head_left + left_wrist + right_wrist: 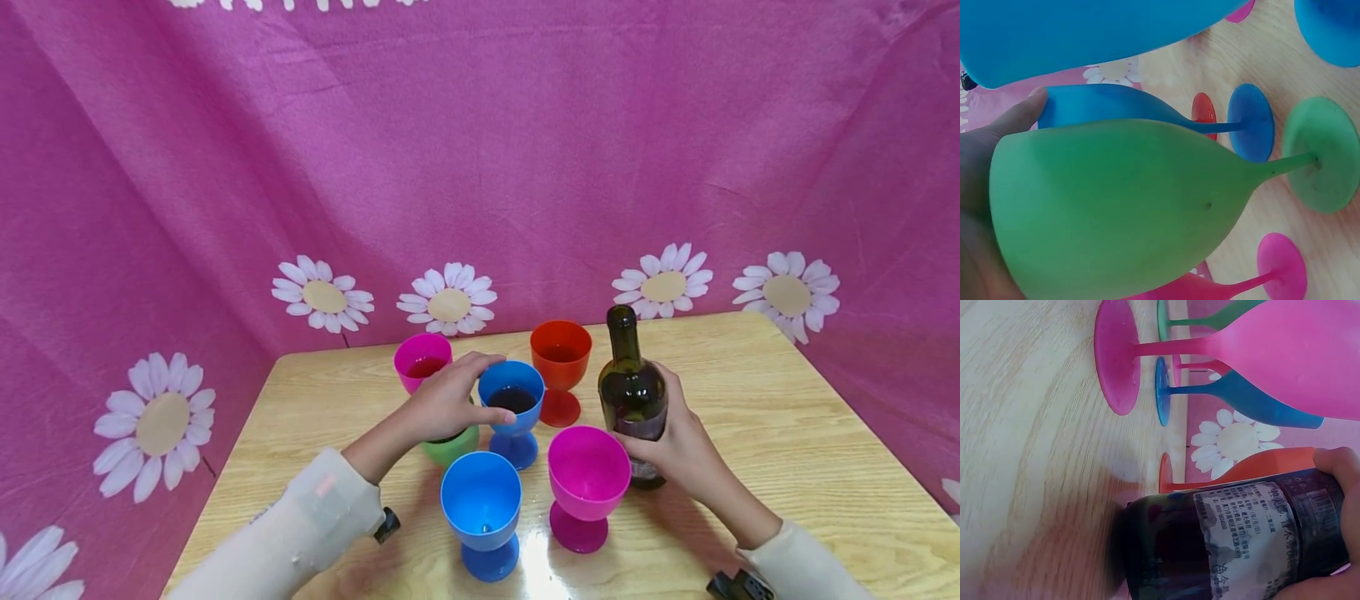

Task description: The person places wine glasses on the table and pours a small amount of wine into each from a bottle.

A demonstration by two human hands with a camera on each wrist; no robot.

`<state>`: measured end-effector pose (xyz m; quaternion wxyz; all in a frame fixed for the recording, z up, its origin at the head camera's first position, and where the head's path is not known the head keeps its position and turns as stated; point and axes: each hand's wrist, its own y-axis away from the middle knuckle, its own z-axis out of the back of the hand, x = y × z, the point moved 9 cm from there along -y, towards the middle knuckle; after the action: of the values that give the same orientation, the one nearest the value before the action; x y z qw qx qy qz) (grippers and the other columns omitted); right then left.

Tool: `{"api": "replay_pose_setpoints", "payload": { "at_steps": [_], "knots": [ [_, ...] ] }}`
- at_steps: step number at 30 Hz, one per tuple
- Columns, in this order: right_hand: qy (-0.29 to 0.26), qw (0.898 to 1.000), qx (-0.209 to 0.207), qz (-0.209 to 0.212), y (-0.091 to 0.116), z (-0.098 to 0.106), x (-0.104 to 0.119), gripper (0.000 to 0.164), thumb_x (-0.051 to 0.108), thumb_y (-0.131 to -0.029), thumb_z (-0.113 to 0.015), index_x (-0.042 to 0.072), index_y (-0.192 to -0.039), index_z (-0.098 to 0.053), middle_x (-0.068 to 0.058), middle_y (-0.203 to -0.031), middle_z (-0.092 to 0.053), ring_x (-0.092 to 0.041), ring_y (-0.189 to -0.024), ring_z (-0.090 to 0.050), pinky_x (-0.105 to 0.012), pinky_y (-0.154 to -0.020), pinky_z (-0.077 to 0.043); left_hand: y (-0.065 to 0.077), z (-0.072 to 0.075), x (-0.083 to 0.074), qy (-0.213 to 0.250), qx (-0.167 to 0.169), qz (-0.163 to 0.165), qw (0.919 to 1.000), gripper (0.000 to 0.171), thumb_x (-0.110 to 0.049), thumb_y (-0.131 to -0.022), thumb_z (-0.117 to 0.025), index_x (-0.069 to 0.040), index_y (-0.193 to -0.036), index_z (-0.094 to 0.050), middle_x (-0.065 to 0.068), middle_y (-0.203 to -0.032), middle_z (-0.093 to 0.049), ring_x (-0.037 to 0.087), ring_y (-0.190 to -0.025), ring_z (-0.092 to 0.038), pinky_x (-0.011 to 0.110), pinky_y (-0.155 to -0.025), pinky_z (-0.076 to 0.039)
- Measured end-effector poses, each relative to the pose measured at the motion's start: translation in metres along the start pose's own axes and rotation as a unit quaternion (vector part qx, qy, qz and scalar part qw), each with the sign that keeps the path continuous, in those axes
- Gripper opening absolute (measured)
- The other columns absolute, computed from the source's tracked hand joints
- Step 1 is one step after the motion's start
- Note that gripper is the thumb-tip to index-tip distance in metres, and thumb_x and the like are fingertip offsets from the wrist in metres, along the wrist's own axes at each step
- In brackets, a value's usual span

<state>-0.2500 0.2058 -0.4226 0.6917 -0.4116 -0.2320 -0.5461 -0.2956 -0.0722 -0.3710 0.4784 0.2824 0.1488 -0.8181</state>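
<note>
My left hand (442, 400) holds a blue goblet (531, 422) with dark liquid inside, the thumb on its near side and the fingers behind the bowl. In the left wrist view a green goblet (1116, 206) stands close before that hand and hides part of the blue one (1097, 103). My right hand (678, 446) grips a dark green wine bottle (632, 387) round its labelled body (1247, 534). The bottle is nearly upright; whether its base touches the table I cannot tell. Left of it stands a pink goblet (588, 479) with no liquid visible.
Another blue goblet (480, 500) stands at the front, with only a drop visible inside. Behind are a red-orange goblet (561, 371) and a pink goblet (408, 381), both containing liquid. The wooden table (757, 417) ends at a pink flowered cloth (525, 167).
</note>
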Motion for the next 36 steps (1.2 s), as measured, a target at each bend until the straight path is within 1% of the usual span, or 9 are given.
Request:
{"api": "replay_pose_setpoints", "payload": {
  "at_steps": [8,11,14,19,23,28,31,34,36],
  "knots": [
    [0.003,1.000,-0.004,0.008,0.000,0.000,0.000,0.106,0.016,-0.076,-0.092,0.016,-0.157,-0.024,-0.023,-0.133,-0.063,-0.043,-0.119,-0.062,-0.064,-0.096,-0.048,0.000,0.001,-0.008,-0.023,0.026,-0.001,0.9994,0.090,-0.043,-0.085,-0.084,-0.018,-0.159,-0.039,0.007,-0.157,-0.045,0.031,-0.141,-0.046,0.054,-0.099,-0.055],
    [0.003,1.000,-0.004,0.009,0.001,0.000,0.000,0.107,0.015,-0.076,-0.092,0.017,-0.158,-0.024,-0.023,-0.133,-0.063,-0.043,-0.118,-0.062,-0.064,-0.095,-0.048,0.002,0.003,-0.010,-0.037,0.023,-0.005,0.9990,0.091,-0.046,-0.085,-0.083,-0.018,-0.160,-0.038,0.007,-0.158,-0.043,0.031,-0.141,-0.046,0.055,-0.099,-0.054],
    [0.002,1.000,-0.002,0.008,0.001,0.000,0.000,0.107,0.015,-0.076,-0.092,0.017,-0.158,-0.024,-0.023,-0.133,-0.063,-0.043,-0.118,-0.063,-0.063,-0.095,-0.048,0.008,0.008,-0.013,-0.058,0.006,-0.010,0.9983,0.093,-0.051,-0.084,-0.082,-0.019,-0.160,-0.038,0.007,-0.160,-0.041,0.031,-0.142,-0.045,0.056,-0.099,-0.054],
    [0.001,1.000,-0.004,0.010,0.000,0.000,0.001,0.106,0.015,-0.076,-0.092,0.016,-0.158,-0.024,-0.023,-0.131,-0.064,-0.043,-0.117,-0.063,-0.063,-0.095,-0.048,0.026,0.017,-0.017,-0.073,-0.032,-0.009,0.9967,0.092,-0.050,-0.084,-0.083,-0.022,-0.160,-0.038,0.005,-0.160,-0.041,0.030,-0.146,-0.041,0.053,-0.094,-0.058],
    [0.003,1.000,-0.005,0.011,0.000,0.001,0.002,0.105,0.014,-0.076,-0.092,0.015,-0.157,-0.025,-0.024,-0.131,-0.064,-0.043,-0.117,-0.063,-0.064,-0.094,-0.049,0.045,0.021,-0.020,-0.059,-0.055,-0.011,0.9967,0.090,-0.046,-0.083,-0.084,-0.022,-0.158,-0.041,0.004,-0.158,-0.043,0.030,-0.144,-0.043,0.050,-0.090,-0.060],
    [0.005,1.000,-0.002,0.008,0.000,0.001,0.001,0.106,0.015,-0.076,-0.092,0.015,-0.158,-0.024,-0.024,-0.132,-0.063,-0.044,-0.118,-0.062,-0.065,-0.095,-0.048,0.066,0.016,-0.025,-0.031,-0.057,-0.024,0.9976,0.089,-0.045,-0.083,-0.085,-0.018,-0.157,-0.043,0.003,-0.155,-0.046,0.029,-0.142,-0.046,0.050,-0.093,-0.059],
    [0.004,1.000,-0.001,0.005,0.000,0.000,0.000,0.106,0.015,-0.076,-0.092,0.016,-0.158,-0.024,-0.024,-0.133,-0.062,-0.044,-0.119,-0.062,-0.065,-0.096,-0.048,0.078,0.012,-0.027,-0.015,-0.057,-0.023,0.9980,0.089,-0.047,-0.083,-0.085,-0.020,-0.157,-0.043,0.002,-0.154,-0.046,0.027,-0.141,-0.045,0.050,-0.092,-0.059],
    [0.003,1.000,0.000,0.003,-0.001,0.000,0.000,0.106,0.016,-0.077,-0.092,0.017,-0.158,-0.024,-0.024,-0.134,-0.062,-0.044,-0.120,-0.061,-0.065,-0.096,-0.047,0.088,0.007,-0.028,0.001,-0.056,-0.023,0.9982,0.088,-0.048,-0.083,-0.084,-0.023,-0.156,-0.044,-0.001,-0.152,-0.048,0.024,-0.138,-0.049,0.047,-0.088,-0.061],
    [0.004,1.000,0.000,0.003,-0.001,0.000,0.000,0.106,0.016,-0.076,-0.092,0.016,-0.158,-0.024,-0.024,-0.134,-0.062,-0.044,-0.120,-0.061,-0.064,-0.096,-0.048,0.094,0.003,-0.030,0.009,-0.055,-0.028,0.9981,0.087,-0.048,-0.083,-0.085,-0.023,-0.156,-0.045,-0.002,-0.150,-0.049,0.023,-0.136,-0.050,0.045,-0.088,-0.061]
  ]
}}
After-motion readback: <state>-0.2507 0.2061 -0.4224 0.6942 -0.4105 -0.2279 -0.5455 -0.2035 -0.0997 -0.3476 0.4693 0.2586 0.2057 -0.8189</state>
